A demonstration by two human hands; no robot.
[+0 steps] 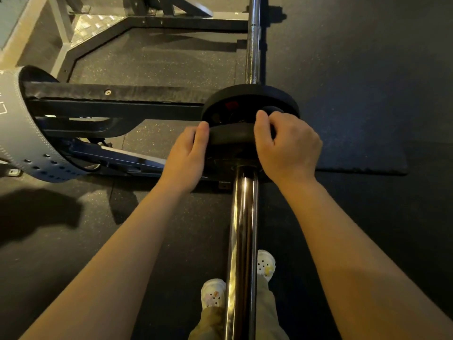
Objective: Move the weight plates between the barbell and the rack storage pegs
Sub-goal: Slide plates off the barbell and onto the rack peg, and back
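Far left: grey lifting belt (17,123) looped round a dark rack arm (117,104), stitched edge and rows of punched holes visible. The arm runs rightward toward the plates. Pale diamond-plate platform (95,25) upper left, behind the rack's base frame.

Left hand (187,153) — fingers curled over the left rim of the near weight plate (232,134), thumb on the rim's top edge. Clamped on it.

Near plate: small, black, matte rubber rim, thick and rounded, seated on the barbell sleeve (242,229). Directly behind it, touching or nearly so, a larger black plate (250,99) with a red mark on its face; other markings too dim to read.

Sleeve is polished chrome, bright streaks of reflection, running from the bottom edge up into the plates' centre. The thinner bar shaft (252,50) runs beyond the plates.

Right hand (286,146) — curled over the right rim of the same near plate, knuckles up. Also gripping.

Below: two white perforated clogs (213,293) on dark speckled rubber floor (367,94).
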